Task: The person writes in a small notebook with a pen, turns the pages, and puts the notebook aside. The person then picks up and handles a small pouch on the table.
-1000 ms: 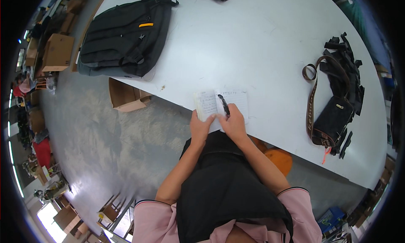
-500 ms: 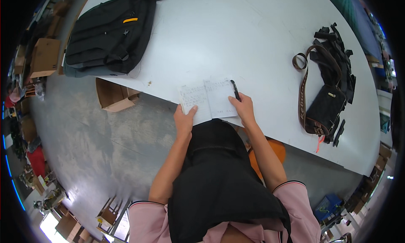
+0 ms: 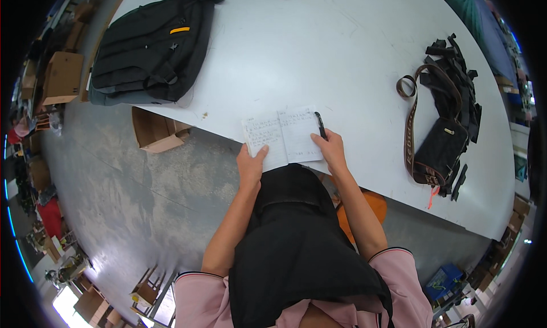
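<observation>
An open notebook (image 3: 300, 140) with handwriting on both pages lies across the front edge of the white table, close to my lap. My left hand (image 3: 250, 164) grips its lower left edge, thumb on the left page. At the right page's edge, my right hand (image 3: 332, 149) is closed with its thumb on the paper. A black pen (image 3: 321, 124) sticks up from between the fingers of that hand, pointing away from me. The fingers beneath the notebook are hidden.
On the white table (image 3: 296, 54), a black backpack (image 3: 151, 49) lies at the far left. A small black bag (image 3: 441, 151) with a patterned strap rests at the right beside several black straps (image 3: 456, 83). A cardboard box (image 3: 159, 131) sits below the table's left edge; an orange stool (image 3: 370, 208) is under its front.
Both hands keep hold of the notebook and pen. The whole view has shifted very slightly, with the table things appearing a little lower and to the right.
</observation>
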`<state>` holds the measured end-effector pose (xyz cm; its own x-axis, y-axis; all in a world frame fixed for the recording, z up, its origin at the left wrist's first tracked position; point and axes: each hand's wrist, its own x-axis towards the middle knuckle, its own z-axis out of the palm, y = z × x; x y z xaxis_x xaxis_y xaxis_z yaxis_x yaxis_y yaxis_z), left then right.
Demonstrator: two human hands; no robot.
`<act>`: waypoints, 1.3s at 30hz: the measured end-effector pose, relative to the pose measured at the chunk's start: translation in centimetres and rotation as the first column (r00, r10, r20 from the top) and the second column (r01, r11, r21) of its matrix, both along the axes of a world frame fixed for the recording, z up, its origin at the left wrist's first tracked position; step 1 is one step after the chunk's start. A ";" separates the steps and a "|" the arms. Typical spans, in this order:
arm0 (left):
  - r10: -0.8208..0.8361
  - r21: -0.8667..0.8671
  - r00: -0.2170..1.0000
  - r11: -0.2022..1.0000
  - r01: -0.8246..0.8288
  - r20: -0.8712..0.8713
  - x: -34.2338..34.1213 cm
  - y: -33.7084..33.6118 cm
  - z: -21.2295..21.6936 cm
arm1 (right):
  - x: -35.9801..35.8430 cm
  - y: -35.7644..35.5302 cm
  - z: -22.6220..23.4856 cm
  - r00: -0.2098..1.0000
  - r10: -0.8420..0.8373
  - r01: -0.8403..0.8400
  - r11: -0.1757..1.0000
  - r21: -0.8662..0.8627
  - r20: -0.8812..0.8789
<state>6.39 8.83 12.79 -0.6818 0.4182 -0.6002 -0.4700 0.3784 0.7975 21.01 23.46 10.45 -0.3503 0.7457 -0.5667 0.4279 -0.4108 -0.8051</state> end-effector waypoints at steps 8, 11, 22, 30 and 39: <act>0.007 0.026 1.000 1.000 -0.007 -0.016 0.1 0.0 -0.4 | 0.0 0.1 0.4 1.000 -0.011 0.010 0.999 -0.046 -0.019; 0.023 0.005 1.000 1.000 -0.023 -0.020 0.2 -0.1 -0.6 | 0.0 0.1 0.2 1.000 -0.013 0.012 0.998 -0.056 -0.027; -0.031 0.065 0.999 0.997 0.029 0.035 -0.2 -0.4 -0.5 | 0.1 0.3 0.0 1.000 -0.005 0.003 0.996 -0.095 -0.026; -0.047 0.047 0.997 0.998 0.045 0.053 -0.4 -0.7 -0.6 | 0.2 0.4 0.1 0.999 0.009 -0.014 0.994 -0.109 -0.047; -0.025 0.091 0.998 0.996 0.020 0.052 -0.2 -0.7 -0.4 | 0.4 0.5 -0.2 0.998 0.004 -0.012 0.993 -0.118 -0.069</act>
<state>6.14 8.14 12.34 -0.6400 0.4874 -0.5940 -0.5046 0.3164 0.8033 21.41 23.92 10.22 -0.3970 0.6717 -0.6255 0.3776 -0.5016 -0.7783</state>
